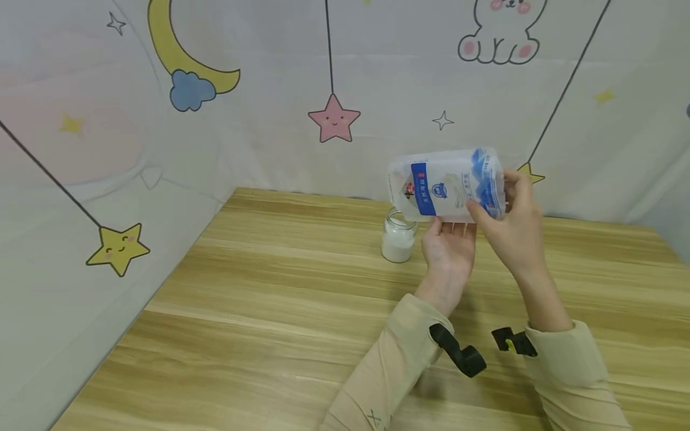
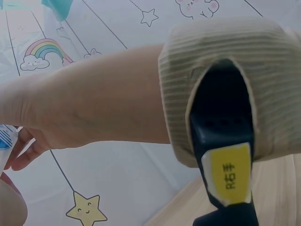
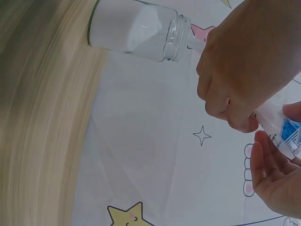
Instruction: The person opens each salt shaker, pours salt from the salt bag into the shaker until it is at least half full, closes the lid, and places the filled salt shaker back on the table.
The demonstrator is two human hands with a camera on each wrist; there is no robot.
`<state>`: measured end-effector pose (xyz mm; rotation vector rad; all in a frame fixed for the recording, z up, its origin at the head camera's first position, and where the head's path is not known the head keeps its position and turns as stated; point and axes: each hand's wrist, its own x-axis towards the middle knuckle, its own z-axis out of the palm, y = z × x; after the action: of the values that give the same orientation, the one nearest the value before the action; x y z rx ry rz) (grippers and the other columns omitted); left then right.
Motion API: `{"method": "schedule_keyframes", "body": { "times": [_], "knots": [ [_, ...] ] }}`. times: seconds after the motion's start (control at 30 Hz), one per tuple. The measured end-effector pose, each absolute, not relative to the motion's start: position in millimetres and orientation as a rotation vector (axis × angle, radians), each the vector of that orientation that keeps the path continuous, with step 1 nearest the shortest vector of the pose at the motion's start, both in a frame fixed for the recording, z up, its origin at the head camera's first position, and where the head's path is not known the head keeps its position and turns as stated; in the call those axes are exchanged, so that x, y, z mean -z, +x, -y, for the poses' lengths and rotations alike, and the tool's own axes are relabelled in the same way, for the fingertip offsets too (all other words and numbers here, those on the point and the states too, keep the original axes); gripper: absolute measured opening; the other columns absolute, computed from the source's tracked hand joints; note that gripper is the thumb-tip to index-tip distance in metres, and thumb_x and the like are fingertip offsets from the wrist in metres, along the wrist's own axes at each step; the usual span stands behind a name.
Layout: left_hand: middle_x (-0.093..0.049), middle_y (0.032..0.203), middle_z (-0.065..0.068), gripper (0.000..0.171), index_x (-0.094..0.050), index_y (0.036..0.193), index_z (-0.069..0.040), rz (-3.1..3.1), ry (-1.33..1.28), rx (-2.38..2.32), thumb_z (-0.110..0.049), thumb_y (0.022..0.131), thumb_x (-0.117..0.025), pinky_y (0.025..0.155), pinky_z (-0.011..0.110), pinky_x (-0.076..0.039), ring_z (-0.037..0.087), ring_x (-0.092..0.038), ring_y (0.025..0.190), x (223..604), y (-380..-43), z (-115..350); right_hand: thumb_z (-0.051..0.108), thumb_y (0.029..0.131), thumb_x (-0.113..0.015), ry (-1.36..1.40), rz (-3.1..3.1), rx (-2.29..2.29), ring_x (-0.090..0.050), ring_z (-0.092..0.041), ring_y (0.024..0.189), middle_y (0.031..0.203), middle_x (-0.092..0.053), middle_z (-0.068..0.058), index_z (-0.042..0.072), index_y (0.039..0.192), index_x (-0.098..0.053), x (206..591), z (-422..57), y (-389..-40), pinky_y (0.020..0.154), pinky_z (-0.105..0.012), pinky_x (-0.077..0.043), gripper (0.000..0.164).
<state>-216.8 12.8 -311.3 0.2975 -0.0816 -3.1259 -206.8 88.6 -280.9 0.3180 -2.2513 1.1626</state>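
Observation:
A white and blue plastic bag of salt (image 1: 455, 164) lies tilted on its side in the air, its left end above a glass jar (image 1: 398, 245). My right hand (image 1: 516, 222) grips the bag's right end, thumb in front and fingers behind. Palm up, my left hand (image 1: 450, 254) holds the bag's lower edge from beneath; curled fingers show in the right wrist view. The open jar (image 3: 136, 30) contains white grains, with more white at its mouth in that view. The left wrist view catches only a corner of the bag (image 2: 5, 139) beside the right hand (image 2: 30, 146).
The jar stands on a wood-grain table (image 1: 259, 287), near its back edge. Behind rises a pale cloth backdrop (image 1: 269, 137) printed with stars, a moon and a bear. Black wrist straps (image 1: 458, 352) jut out over the sleeve cuffs.

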Motion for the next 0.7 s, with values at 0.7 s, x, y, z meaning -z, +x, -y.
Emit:
{"method": "schedule_keyframes", "body": {
  "times": [0.7],
  "knots": [
    [-0.055, 0.125, 0.009, 0.033, -0.044, 0.131, -0.013, 0.25, 0.363, 3.091, -0.021, 0.105, -0.026, 0.111, 0.043, -0.04, 0.025, -0.051, 0.124, 318.3, -210.9, -16.2, 0.019, 0.091, -0.066, 0.266, 2.236, -1.162, -0.046, 0.001, 0.091, 0.103, -0.051, 0.008, 0.004, 0.133, -0.044, 281.3, -95.1, -204.8, 0.079, -0.017, -0.04, 0.05]
  ]
}}
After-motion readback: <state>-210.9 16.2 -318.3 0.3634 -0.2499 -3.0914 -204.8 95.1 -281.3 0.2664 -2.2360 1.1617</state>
